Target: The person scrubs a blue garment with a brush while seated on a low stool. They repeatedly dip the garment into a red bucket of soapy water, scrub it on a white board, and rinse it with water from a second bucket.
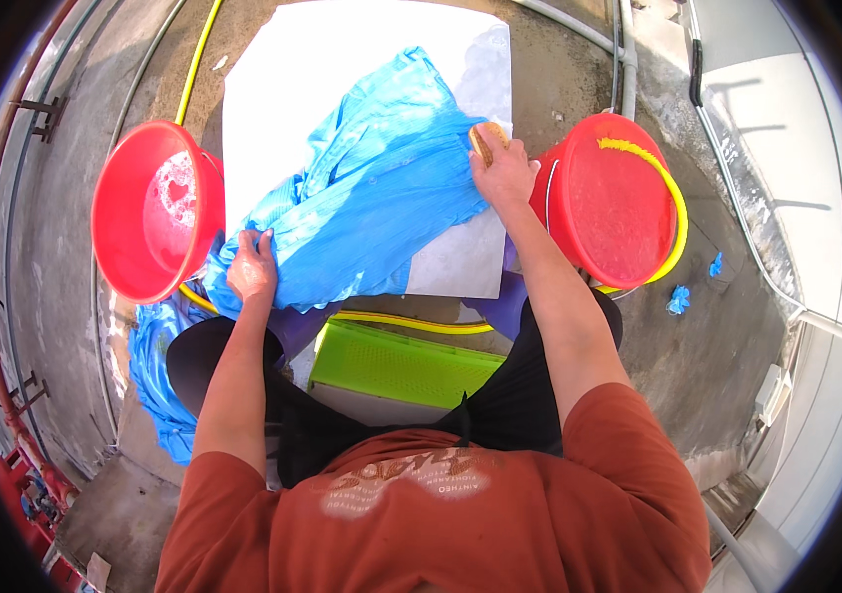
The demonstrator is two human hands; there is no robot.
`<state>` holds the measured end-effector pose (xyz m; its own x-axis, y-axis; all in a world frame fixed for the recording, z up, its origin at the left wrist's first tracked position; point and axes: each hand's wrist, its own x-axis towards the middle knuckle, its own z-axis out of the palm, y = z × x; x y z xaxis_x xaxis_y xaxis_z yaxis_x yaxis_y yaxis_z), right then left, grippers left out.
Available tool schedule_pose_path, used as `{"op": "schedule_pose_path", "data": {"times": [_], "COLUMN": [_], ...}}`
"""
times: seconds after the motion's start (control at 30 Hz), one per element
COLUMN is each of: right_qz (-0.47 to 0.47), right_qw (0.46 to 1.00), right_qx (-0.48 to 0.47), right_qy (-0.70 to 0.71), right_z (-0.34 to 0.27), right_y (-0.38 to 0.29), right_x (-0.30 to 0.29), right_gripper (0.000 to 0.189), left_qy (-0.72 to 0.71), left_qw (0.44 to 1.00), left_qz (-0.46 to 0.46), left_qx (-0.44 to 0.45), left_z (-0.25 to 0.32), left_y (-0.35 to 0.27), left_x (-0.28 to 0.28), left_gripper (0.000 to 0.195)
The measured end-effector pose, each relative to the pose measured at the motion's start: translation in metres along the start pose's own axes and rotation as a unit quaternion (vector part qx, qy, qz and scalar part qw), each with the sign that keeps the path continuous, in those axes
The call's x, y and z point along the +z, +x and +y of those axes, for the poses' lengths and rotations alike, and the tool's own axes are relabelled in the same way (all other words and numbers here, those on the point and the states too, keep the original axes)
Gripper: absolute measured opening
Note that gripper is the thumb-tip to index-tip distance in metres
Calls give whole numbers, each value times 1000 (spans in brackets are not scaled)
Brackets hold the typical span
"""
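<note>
A wet blue cloth (384, 178) with fine stripes lies rumpled over a white board (458, 267). My left hand (252, 268) grips the cloth at its lower left, where folds bunch up and hang past the board's edge. In my right hand (504, 172) is a small scrubbing brush (487, 141) with a tan, wood-like back. The brush rests at the cloth's right edge; its bristles are mostly hidden by my fingers and the fabric.
A red bucket (124, 215) with suds stands left; another red bucket (613, 215), seemingly full of water, holds the end of a yellow hose (679, 200). More blue fabric (161, 385) hangs by my left leg. A green plastic stool (398, 363) is between my legs. Blue scraps (678, 300) lie on concrete.
</note>
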<state>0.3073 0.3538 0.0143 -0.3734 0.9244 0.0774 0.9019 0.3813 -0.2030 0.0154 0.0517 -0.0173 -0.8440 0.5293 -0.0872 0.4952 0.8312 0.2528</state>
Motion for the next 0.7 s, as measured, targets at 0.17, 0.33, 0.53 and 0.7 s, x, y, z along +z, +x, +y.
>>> {"op": "schedule_pose_path", "data": {"times": [0.17, 0.33, 0.53, 0.7], "right_qz": [-160, -4, 11, -151], "right_qw": [891, 970, 999, 874], "right_qx": [-360, -220, -29, -401], "right_qy": [225, 108, 40, 229], "right_z": [-153, -62, -7, -159], "right_y": [-151, -81, -14, -159], "right_x": [8, 14, -7, 20], "right_gripper": [49, 49, 51, 55], "left_qy": [14, 1, 2, 3], "left_qw": [1000, 1000, 1000, 1000], "left_qz": [2, -7, -9, -5], "left_qx": [6, 3, -3, 5], "left_z": [-1, 0, -1, 2], "left_y": [0, -1, 0, 0], "left_x": [1, -5, -1, -3], "left_gripper": [35, 36, 36, 35]}}
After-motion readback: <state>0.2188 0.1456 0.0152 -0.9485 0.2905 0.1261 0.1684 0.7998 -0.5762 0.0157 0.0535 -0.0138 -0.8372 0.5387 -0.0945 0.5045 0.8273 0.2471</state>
